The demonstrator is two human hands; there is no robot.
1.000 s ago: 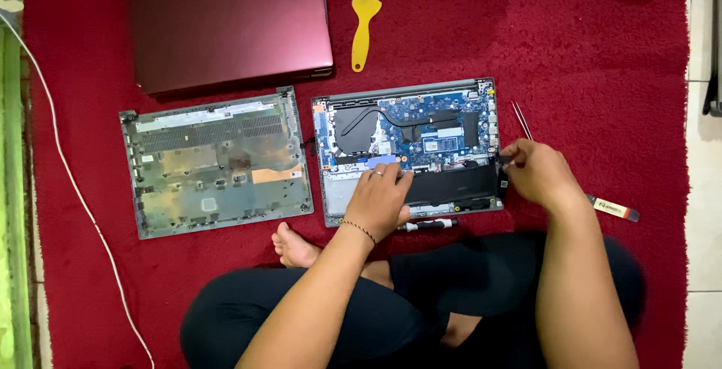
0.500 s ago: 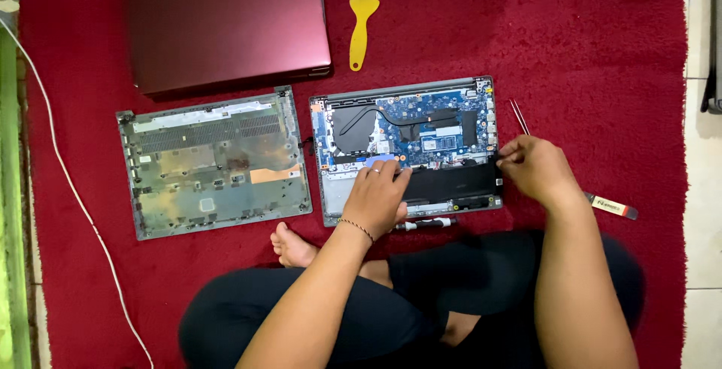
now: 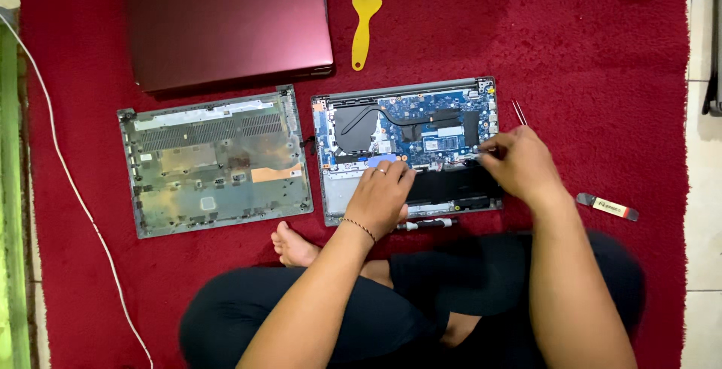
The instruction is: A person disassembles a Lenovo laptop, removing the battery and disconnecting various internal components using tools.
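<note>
Sitting: we sit cross-legged on a red carpet (image 3: 571, 60), one bare foot (image 3: 292, 246) showing just below the parts.
Opened laptop (image 3: 410, 147): lies before us, bottom cover off, blue circuit board, fan and black battery exposed.
Left hand (image 3: 382, 200): rests palm down on the laptop's lower left area; fingers (image 3: 391, 173) are loosely spread and flat, grasping nothing we can see; a thin bracelet sits at the wrist.
Right hand (image 3: 523, 166): at the laptop's right edge over the battery end; fingers are pinched together and blurred, and we cannot tell whether they grasp anything.
Tweezers (image 3: 519, 112): on the carpet just beside the right hand, touching neither hand.
Bottom cover (image 3: 214, 160): grey, inner face up, left of the laptop, close but apart.
Closed laptop (image 3: 226, 23): dark red, above the bottom cover.
Yellow pry tool (image 3: 364, 29): on the carpet above the opened laptop.
Screwdriver (image 3: 425, 224): lies along the laptop's near edge.
Small flat tool (image 3: 608, 206): right of our right forearm.
White cable (image 3: 71, 181): runs down the carpet's left side.
</note>
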